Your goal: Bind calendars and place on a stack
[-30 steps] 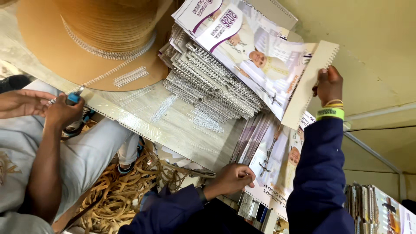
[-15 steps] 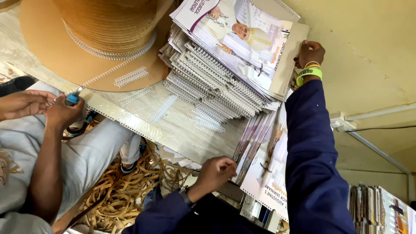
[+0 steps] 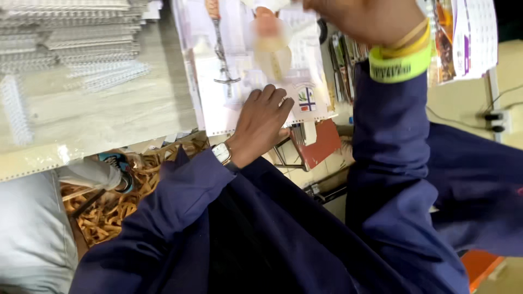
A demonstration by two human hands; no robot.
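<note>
My left hand (image 3: pixel 261 122) lies on the lower edge of a pile of printed sheets (image 3: pixel 239 81) on the pale table (image 3: pixel 109 114). Its fingers are spread on top and the thumb is tucked under the edge. A watch sits on that wrist. My right hand (image 3: pixel 370 19) is blurred at the top of the view, above the same sheets, with a green wristband (image 3: pixel 400 65) and thin bangles; what it holds is unclear. Both arms wear dark blue sleeves. A stack of spiral-bound booklets (image 3: pixel 65 38) lies at the upper left.
Loose white binding combs (image 3: pixel 16 109) lie on the table's left part. Below the table edge are another person's grey trouser leg (image 3: pixel 27 234), a shoe (image 3: pixel 111 163) and a heap of tan coils (image 3: pixel 109 212). A red block (image 3: pixel 321 144) and wall sockets (image 3: pixel 498 120) are at right.
The view has swung in close over the printed sheets. My right hand has left the far side of the booklet stack and come up over the sheets. My left hand stays on their edge.
</note>
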